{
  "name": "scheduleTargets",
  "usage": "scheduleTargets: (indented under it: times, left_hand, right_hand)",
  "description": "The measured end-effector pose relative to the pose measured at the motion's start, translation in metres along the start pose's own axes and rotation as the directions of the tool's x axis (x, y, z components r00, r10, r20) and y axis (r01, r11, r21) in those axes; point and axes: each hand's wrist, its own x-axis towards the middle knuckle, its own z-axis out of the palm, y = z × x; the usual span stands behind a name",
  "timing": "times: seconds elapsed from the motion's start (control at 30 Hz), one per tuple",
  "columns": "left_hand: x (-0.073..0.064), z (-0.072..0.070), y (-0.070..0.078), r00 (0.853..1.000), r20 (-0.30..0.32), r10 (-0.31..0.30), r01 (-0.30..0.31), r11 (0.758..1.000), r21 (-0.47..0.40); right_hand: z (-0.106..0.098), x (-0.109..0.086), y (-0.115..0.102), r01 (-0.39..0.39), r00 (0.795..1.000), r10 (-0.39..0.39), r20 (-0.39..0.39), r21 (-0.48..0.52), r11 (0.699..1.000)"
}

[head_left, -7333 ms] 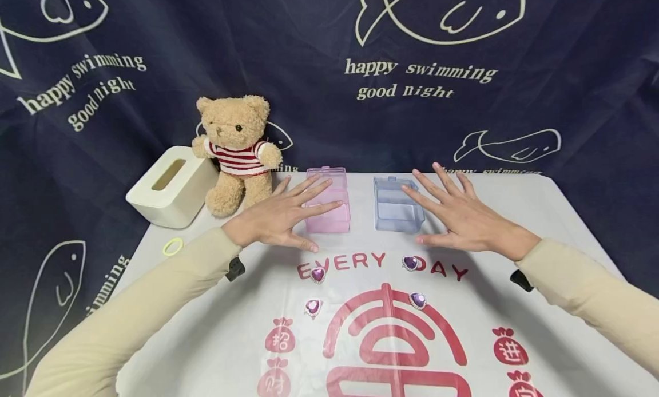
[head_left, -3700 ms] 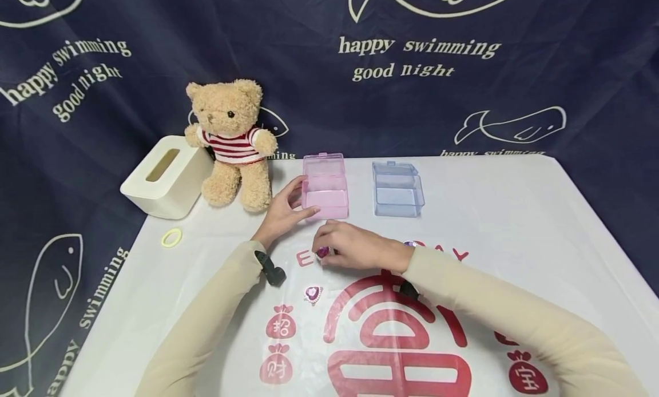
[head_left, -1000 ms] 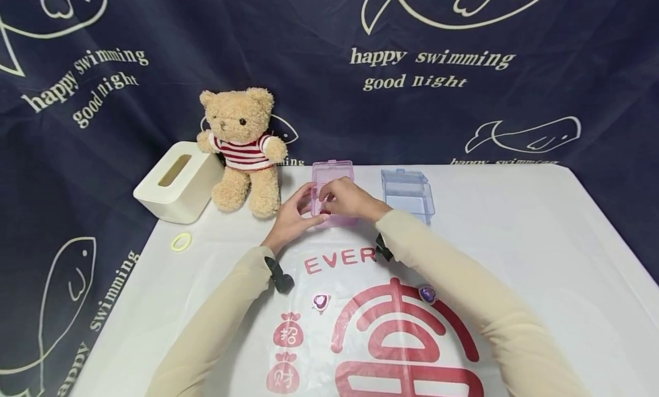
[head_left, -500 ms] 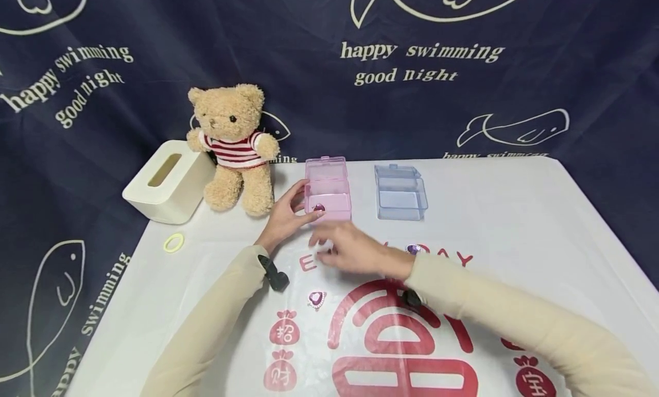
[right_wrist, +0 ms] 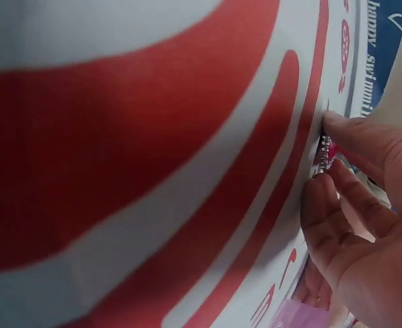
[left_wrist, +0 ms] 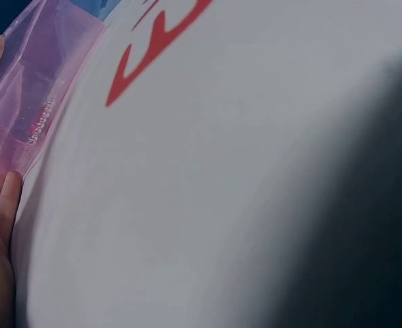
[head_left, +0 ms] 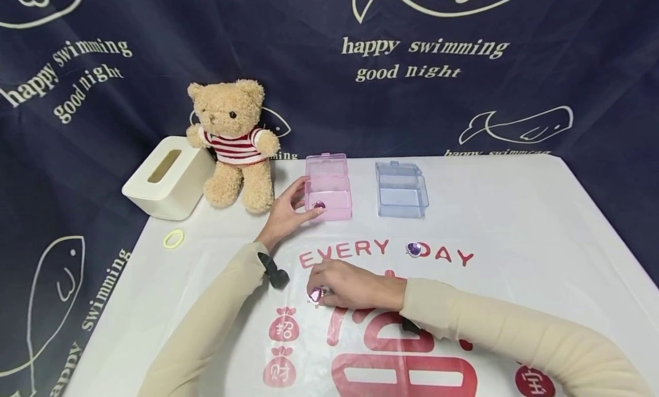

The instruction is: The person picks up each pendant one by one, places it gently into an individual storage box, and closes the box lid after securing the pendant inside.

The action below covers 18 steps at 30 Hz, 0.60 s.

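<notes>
My left hand (head_left: 285, 214) holds the open pink plastic box (head_left: 337, 212) at its left side, thumb along the front and fingers behind. A dark pink heart-shaped jewel (head_left: 319, 205) with a sparkly rim lies inside it, also visible through the box wall in the left wrist view. Lower down on the table, my right hand (head_left: 347, 284) pinches another pink heart-shaped jewel (head_left: 316, 294) between thumb and fingertips; the right wrist view shows its beaded rim (right_wrist: 325, 152) between them. A purple heart-shaped jewel (head_left: 413, 249) lies by the printed word DAY.
An open blue plastic box (head_left: 401, 211) stands right of the pink one. At the left are a teddy bear (head_left: 234, 145), a cream tissue box (head_left: 170, 199) and a yellow ring (head_left: 173, 238). A dark curtain (head_left: 319, 111) hangs behind the white table (head_left: 494, 214).
My right hand has left the dark pink jewel in the pink box, come back toward me and taken hold of the second pink jewel. My left hand has stayed at the box.
</notes>
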Motion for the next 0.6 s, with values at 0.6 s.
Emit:
scheduleTargets:
  times: [0.6]
  left_hand:
    - [-0.0017,-0.0011,0.0011,1.0,0.0,-0.003,0.003,1.0,-0.005]
  right_hand:
    - [0.0018,-0.0018,0.0018,0.035,0.999,-0.034,-0.034,0.051,0.998]
